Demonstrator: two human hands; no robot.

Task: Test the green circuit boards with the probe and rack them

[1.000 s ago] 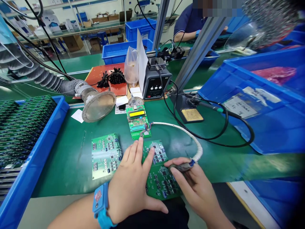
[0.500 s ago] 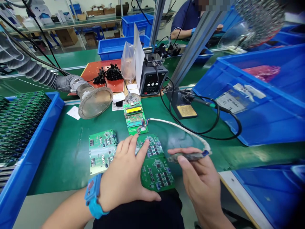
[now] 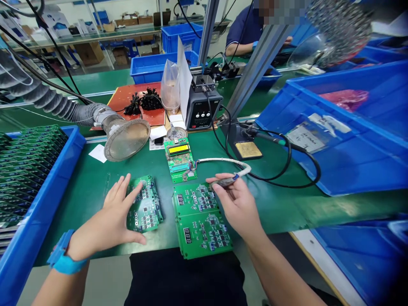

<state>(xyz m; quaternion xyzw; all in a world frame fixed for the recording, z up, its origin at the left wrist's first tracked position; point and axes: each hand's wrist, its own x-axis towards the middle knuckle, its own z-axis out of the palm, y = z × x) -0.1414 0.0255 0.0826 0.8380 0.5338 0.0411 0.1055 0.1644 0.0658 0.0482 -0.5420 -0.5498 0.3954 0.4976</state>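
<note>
My left hand (image 3: 110, 219), with a blue wrist strap, lies open with fingers spread on the left green circuit board (image 3: 146, 206). A second, longer green circuit board (image 3: 199, 221) lies in front of me at the table's edge. My right hand (image 3: 237, 202) is closed on a probe connector (image 3: 225, 182) above that board's far end. A white-sleeved cable (image 3: 223, 161) runs from the connector to a small tester board with a yellow display (image 3: 179, 159).
A blue bin of stacked circuit boards (image 3: 35, 170) stands at the left. A fume extractor hose and funnel (image 3: 126, 136) sit left of centre. A soldering station (image 3: 202, 108), iron stand (image 3: 247, 148) and big blue bins (image 3: 344, 136) are to the right. Another person (image 3: 245, 29) works at the back.
My left hand left the centre board and moved left onto the other board. My right hand carried the connector up and left over the centre board's far end.
</note>
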